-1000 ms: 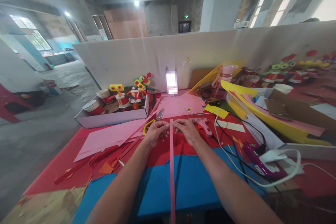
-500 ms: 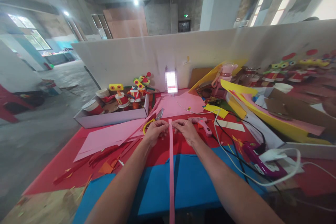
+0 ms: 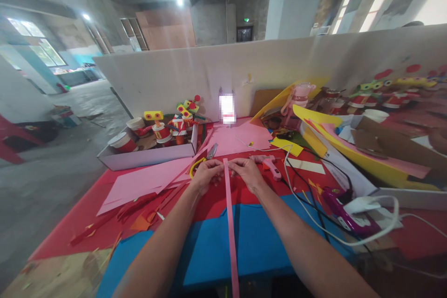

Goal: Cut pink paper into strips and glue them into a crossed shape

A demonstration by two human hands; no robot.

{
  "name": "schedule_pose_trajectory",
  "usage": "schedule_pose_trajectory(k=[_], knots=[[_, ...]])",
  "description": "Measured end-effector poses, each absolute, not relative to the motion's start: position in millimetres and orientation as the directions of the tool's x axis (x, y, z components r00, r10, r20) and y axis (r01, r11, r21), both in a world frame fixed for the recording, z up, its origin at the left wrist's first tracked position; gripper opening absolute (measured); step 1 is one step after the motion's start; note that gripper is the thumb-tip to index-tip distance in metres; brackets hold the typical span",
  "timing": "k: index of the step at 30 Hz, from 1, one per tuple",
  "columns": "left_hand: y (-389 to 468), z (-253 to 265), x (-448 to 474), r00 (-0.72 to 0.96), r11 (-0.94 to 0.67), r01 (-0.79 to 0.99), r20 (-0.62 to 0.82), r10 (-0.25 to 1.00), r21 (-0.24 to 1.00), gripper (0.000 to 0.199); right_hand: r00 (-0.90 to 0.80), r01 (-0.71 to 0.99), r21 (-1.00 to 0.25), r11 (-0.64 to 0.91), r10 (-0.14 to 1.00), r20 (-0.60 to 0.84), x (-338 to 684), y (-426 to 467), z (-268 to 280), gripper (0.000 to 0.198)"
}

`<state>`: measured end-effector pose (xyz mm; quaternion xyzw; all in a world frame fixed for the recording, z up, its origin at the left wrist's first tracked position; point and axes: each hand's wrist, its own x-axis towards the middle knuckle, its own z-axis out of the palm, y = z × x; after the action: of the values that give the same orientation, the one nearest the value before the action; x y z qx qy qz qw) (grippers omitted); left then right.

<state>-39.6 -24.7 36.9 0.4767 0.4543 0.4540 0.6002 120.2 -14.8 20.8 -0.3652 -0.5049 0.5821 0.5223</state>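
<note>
A long, narrow pink paper strip (image 3: 229,223) hangs toward me from between my hands, its top end held above the red sheet. My left hand (image 3: 208,173) pinches the left edge of that end. On the other edge, my right hand (image 3: 245,171) is closed with thumb and fingertips. Just beyond my left hand lie yellow-handled scissors (image 3: 198,165), partly covered by the hand. A pink glue gun (image 3: 270,164) rests to the right of my right hand. Beneath the strip's lower part is blue paper (image 3: 206,247).
Pink paper sheets (image 3: 136,185) lie at left and ahead. A shallow box (image 3: 157,154) holds paper-cup figures. At right are a purple power strip (image 3: 349,214), a white cable (image 3: 316,228) and a box with yellow sheets (image 3: 352,153). A pale partition (image 3: 174,74) stands behind.
The lower end of the pink strip has swung slightly to the right. Both hands keep their pinch at its top end, nearly unmoved.
</note>
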Motion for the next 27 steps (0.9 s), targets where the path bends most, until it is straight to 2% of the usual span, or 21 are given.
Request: schedule_pose_trajectory(k=[10, 27], knots=[[-26.5, 39.3, -33.8, 0.130, 0.075, -0.080, -0.064, 0.989, 0.994, 0.032, -0.268, -0.434, -0.890, -0.141, 0.963, -0.022, 118.6, -15.0, 14.6, 0.033], [-26.9, 37.4, -32.3, 0.134, 0.083, -0.101, -0.070, 0.989, 0.991, 0.031, -0.276, -0.481, -0.843, -0.240, 0.954, -0.113, 116.7, -17.0, 16.3, 0.036]])
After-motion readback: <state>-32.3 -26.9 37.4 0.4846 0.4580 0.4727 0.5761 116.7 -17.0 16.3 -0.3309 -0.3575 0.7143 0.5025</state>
